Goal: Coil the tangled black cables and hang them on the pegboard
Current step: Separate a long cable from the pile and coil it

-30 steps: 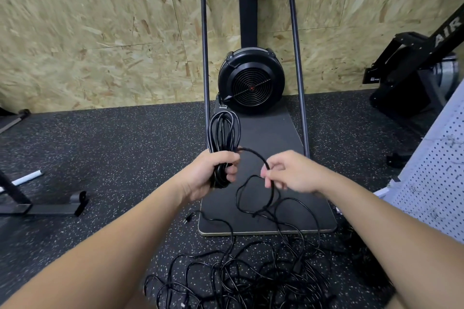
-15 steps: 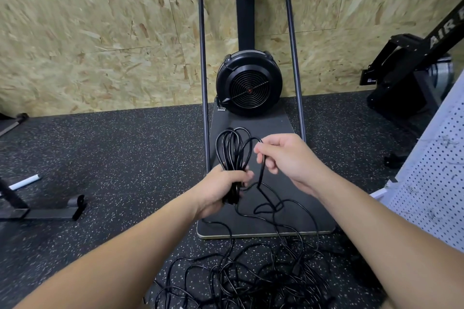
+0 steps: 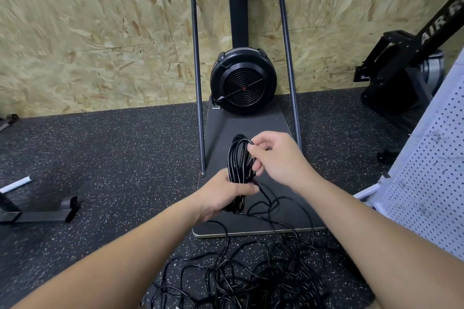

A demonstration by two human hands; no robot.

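L hand (image 3: 227,194) clamped round base of upright coil (image 3: 239,163), R hand (image 3: 272,158) pinching top loop just above; tangled slack (image 3: 251,271) below coil, R-hand side.

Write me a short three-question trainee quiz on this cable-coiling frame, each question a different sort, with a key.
1. True or false: the left hand grips the lower end of the coiled bundle of black cable.
2. Multiple choice: where is the white perforated pegboard? A) on the far wall B) at the right edge of the view C) flat on the floor at the left.
3. Fill in: the loose tangle of black cable lies on the speckled black rubber ____.

Key: 1 true; the right hand pinches a strand at the top of the coil. 2 B. 3 floor.
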